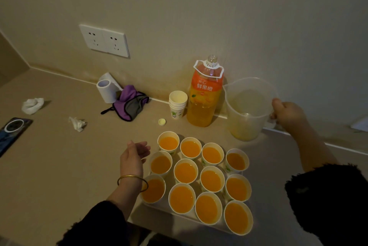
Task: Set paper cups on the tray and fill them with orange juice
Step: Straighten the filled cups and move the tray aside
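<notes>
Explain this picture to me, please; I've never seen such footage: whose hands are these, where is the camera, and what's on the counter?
There is no machine here. A person works with bare hands, and one camera worn on the head looks down at them. The left hand is open and holds nothing, just beside the tray. The right hand grips the handle of a clear, nearly empty pitcher. On the tray stand twelve paper cups, all filled with orange juice. Behind them on the counter are an uncapped juice bottle, a small yellow cap and a stack of empty cups. Further left lie a purple cloth, a white roll, crumpled tissues and a phone.
</notes>
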